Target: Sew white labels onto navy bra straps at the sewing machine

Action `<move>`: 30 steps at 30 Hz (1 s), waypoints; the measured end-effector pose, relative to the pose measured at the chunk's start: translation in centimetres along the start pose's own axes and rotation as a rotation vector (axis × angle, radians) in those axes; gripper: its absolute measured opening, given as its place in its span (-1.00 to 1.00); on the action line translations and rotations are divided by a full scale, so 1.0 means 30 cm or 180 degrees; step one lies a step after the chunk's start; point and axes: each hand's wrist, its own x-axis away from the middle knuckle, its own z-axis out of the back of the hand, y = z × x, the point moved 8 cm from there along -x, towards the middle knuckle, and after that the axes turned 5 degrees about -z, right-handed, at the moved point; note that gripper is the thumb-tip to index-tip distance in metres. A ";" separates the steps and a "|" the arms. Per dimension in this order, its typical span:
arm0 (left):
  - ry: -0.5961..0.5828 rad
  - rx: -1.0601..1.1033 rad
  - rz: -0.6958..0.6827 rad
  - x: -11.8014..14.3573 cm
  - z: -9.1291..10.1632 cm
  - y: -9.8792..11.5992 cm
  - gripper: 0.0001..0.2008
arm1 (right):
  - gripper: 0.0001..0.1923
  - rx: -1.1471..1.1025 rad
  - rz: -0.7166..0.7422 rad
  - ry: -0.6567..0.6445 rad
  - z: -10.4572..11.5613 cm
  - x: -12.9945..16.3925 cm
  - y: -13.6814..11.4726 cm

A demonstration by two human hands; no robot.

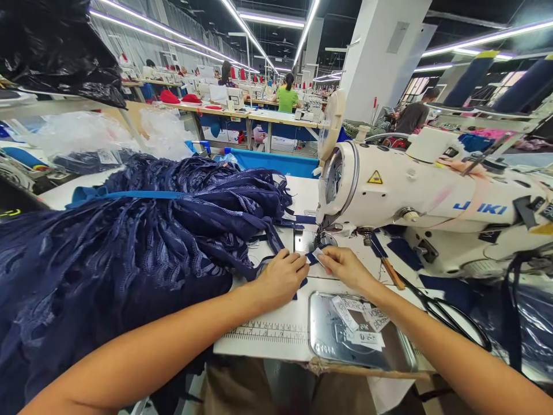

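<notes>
My left hand (286, 278) is closed on the end of a navy fabric strip (270, 262) just in front of the sewing machine (389, 178). Pinched between the thumb and fingers of my right hand (345, 265) is a small white label (318, 255), lying against the dark strip near the needle area. A presser foot (318, 237) stands right behind the label. To the left, a large heap of navy garments (173, 230) covers the table, with a blue band (142, 195) across it. My fingers partly hide the strip and label.
A metal tray (319, 340) with loose white labels (365, 325) lies by the front edge, beside a printed ruler (268, 334). Black scissors (458, 323) and a wooden-handled tool (392, 272) lie to the right. Other people work at machines behind.
</notes>
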 end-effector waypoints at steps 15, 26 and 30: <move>0.0001 0.0070 0.0084 -0.006 -0.020 -0.002 -0.75 | -0.64 0.0128 -0.0253 0.0256 -0.029 -0.045 0.043; -0.0132 -0.0022 0.0076 -0.008 -0.025 0.004 -0.73 | -0.68 0.0700 -0.0075 0.0499 -0.023 -0.032 0.014; -0.0117 -0.0088 0.0049 -0.009 -0.027 0.007 -0.72 | -0.67 0.0926 0.0010 0.0547 -0.019 -0.022 -0.010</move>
